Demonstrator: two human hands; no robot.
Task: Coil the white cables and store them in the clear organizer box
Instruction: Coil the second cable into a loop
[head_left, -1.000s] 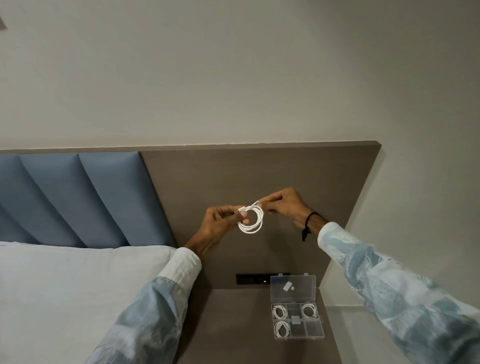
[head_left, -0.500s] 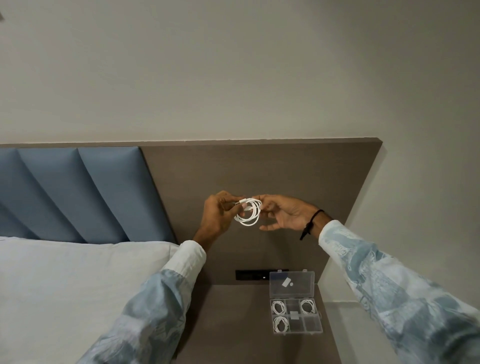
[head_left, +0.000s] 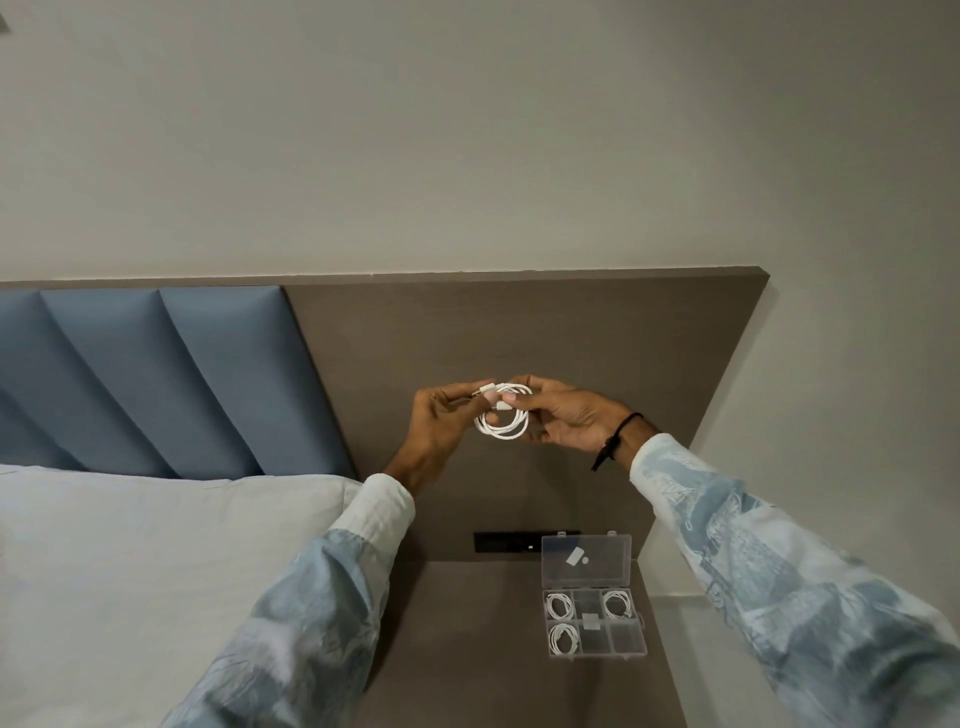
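A coiled white cable (head_left: 503, 427) hangs between both hands, raised in front of the brown headboard panel. My left hand (head_left: 441, 423) pinches the coil's top left, near a white plug. My right hand (head_left: 563, 418) grips the coil from the right, thumb on top, other fingers behind it. Below, the clear organizer box (head_left: 621, 640) lies open on the nightstand, lid (head_left: 586, 560) leaning back. Three coiled white cables sit in its compartments: upper left (head_left: 558, 606), upper right (head_left: 618, 604), lower left (head_left: 563, 638).
The brown nightstand top (head_left: 467, 649) carries the box at its right side. A bed with light sheets (head_left: 130, 571) lies to the left, with a blue padded headboard (head_left: 156, 379) behind. A black switch strip (head_left: 506, 542) sits on the panel behind the box.
The right hand has turned from pinching the coil's top to cupping it from the right, and the coil has been held steady at about the same height.
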